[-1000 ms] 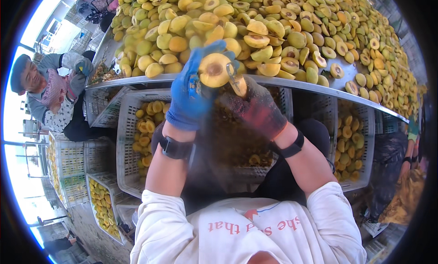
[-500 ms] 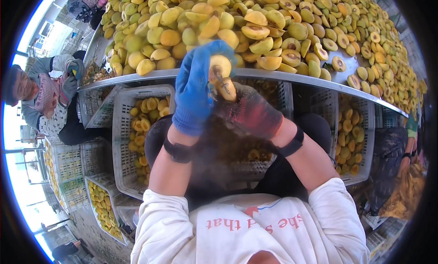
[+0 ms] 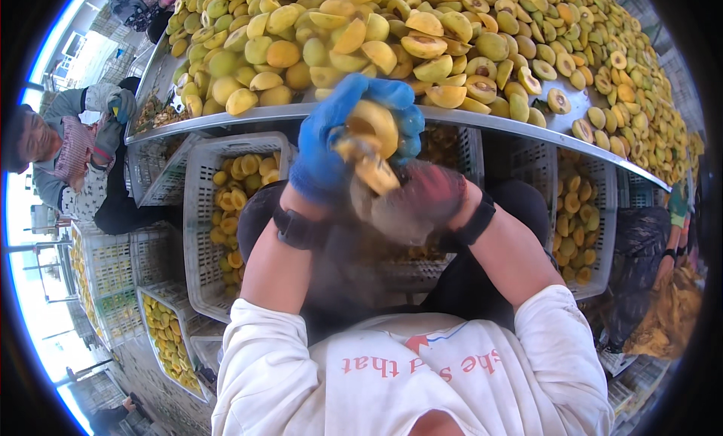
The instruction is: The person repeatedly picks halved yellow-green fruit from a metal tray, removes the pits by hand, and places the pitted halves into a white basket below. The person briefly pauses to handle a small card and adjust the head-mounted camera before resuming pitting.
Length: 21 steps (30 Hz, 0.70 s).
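Note:
My left hand (image 3: 320, 142), in a blue glove, is closed round a halved yellow fruit (image 3: 373, 123), its cut hollow facing up. My right hand (image 3: 414, 202), in a red and dark glove, is closed just below it on a small metal tool (image 3: 360, 146), with an oblong fruit piece (image 3: 376, 174) at its thumb; motion blurs both tool and fingers. Above my hands lies a large pile of halved fruit (image 3: 425, 46), many with pits showing, on a metal tray (image 3: 557, 140). Beneath the tray's edge, crates of halves (image 3: 233, 210) flank my knees.
A co-worker (image 3: 68, 142) sits at left, another person's arm (image 3: 674, 240) shows at far right. Plastic crates (image 3: 120, 278) are stacked at lower left beside a crate of fruit (image 3: 169, 338). A right-hand crate (image 3: 584, 233) stands under the tray.
Both my hands have moved down toward me. The fruit half in my left hand has tipped over, and my right hand with the tool has dropped lower beneath it.

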Tool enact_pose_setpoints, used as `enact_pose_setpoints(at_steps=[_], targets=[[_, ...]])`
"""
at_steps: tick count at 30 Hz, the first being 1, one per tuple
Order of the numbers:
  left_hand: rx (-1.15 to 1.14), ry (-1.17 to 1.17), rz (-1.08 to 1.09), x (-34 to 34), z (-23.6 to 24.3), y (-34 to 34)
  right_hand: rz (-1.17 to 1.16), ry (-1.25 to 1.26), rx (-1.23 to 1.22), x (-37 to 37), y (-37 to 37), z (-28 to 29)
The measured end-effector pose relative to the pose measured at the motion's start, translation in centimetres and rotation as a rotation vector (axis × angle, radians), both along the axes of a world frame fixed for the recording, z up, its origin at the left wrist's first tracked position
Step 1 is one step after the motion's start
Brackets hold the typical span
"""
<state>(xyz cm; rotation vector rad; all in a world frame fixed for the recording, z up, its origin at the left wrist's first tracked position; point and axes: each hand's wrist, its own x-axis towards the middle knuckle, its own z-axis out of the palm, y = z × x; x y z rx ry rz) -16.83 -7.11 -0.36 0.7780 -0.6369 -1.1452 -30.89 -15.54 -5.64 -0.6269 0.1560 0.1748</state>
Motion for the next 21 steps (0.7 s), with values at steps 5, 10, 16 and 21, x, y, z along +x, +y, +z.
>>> enact_pose_setpoints(at_steps=[5, 10, 16, 21], targets=[[-0.054, -0.221, 0.191, 0.1, 0.1, 2.0, 0.019, -0.141, -0.280, -2.0, -1.3, 0.1], [0.230, -0.664, 0.549, 2.9, 4.6, 11.2, 0.111, -0.168, -0.469, -3.5, -2.6, 0.7], [0.181, -1.178, 0.456, -2.4, 3.2, 9.9, 0.211, -0.159, -0.796, -3.5, -0.9, 1.9], [0.364, -1.358, 0.223, -2.8, 0.9, 3.8, 0.488, -0.006, -1.869, -4.8, -1.2, 3.4]])
